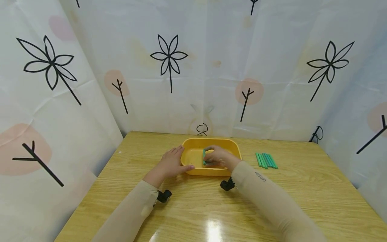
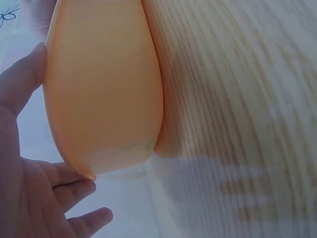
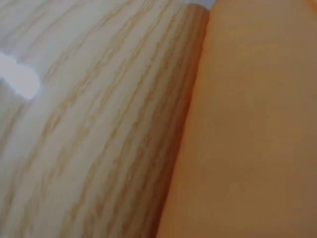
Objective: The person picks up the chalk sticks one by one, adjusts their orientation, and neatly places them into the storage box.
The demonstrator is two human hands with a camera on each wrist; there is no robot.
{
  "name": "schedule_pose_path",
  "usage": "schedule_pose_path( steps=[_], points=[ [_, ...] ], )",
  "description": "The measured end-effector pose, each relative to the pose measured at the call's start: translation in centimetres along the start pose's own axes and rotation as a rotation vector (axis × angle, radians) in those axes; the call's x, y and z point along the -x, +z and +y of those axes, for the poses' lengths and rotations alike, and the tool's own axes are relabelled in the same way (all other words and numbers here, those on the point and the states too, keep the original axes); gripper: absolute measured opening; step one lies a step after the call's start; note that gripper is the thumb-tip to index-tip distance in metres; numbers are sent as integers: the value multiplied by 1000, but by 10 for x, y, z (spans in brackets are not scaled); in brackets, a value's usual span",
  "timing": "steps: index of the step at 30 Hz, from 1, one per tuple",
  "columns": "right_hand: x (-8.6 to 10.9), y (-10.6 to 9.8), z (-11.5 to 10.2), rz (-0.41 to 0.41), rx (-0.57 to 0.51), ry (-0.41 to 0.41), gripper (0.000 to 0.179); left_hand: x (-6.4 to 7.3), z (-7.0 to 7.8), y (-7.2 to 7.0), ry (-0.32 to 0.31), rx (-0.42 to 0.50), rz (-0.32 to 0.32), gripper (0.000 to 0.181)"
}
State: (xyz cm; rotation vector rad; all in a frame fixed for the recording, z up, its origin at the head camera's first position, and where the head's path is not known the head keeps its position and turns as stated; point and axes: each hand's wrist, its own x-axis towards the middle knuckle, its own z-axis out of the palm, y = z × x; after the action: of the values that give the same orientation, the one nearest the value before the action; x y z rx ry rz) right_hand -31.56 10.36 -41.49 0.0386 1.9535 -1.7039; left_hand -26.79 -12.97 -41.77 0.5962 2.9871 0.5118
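Note:
A yellow plastic tub (image 1: 208, 172) stands on the wooden table. My left hand (image 1: 170, 163) rests on its near left corner, thumb over the front rim and fingers along the left rim. In the left wrist view the fingers (image 2: 74, 196) look fairly straight against the tub's edge (image 2: 106, 89). Inside the tub, my right hand (image 1: 219, 157) holds a slim green stick (image 1: 204, 156) by its ends, between thumb and fingers. Only the tub's outer wall (image 3: 252, 124) and the tabletop appear in the right wrist view; the hand is out of that frame.
To the right of the tub, several green and bluish-green sticks (image 1: 266, 160) lie side by side on the table (image 1: 302, 188). Patterned white cloth (image 1: 208, 67) hangs behind and at both sides. A black cable (image 1: 316, 134) shows at the table's far right corner.

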Motion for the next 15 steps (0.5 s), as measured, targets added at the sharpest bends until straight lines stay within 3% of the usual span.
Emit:
schedule_pose_path(
  steps=[15],
  points=[
    [-17, 16, 5, 86, 161, -16, 57, -1, 0, 0, 3, 1, 8, 102]
  ],
)
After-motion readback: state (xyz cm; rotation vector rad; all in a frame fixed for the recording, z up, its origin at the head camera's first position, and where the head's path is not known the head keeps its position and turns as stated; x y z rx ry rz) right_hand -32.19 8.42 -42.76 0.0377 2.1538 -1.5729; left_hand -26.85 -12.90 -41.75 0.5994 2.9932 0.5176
